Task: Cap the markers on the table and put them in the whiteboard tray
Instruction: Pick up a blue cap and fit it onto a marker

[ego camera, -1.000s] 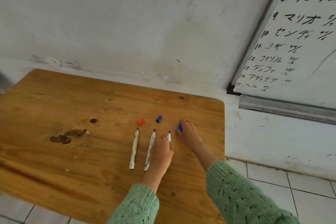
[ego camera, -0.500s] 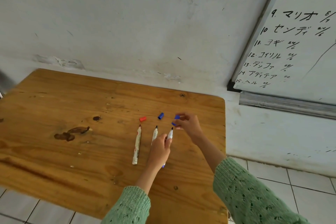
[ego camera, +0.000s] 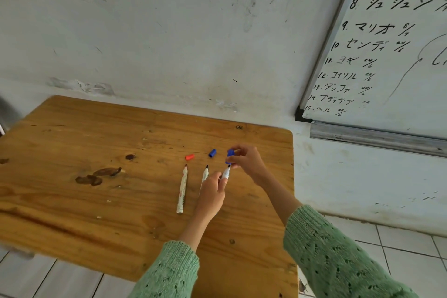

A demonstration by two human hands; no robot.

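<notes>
The left hand [ego camera: 211, 195] grips an uncapped marker [ego camera: 226, 172] above the wooden table [ego camera: 72, 201], tip pointing away. The right hand [ego camera: 246, 161] pinches a blue cap [ego camera: 230, 152] just beyond that tip. Two uncapped markers [ego camera: 182, 189] lie on the table; a red cap [ego camera: 189, 157] and a second blue cap [ego camera: 212, 153] lie beyond them. The whiteboard tray [ego camera: 377, 138] is mounted at right.

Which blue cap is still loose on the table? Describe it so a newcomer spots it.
On the wooden table, find the two markers lying side by side near the middle. Just beyond their tips sit two small caps: a red cap on the left and the loose blue cap to its right. It lies alone on the wood, while the other blue cap is pinched in the right hand.
</notes>
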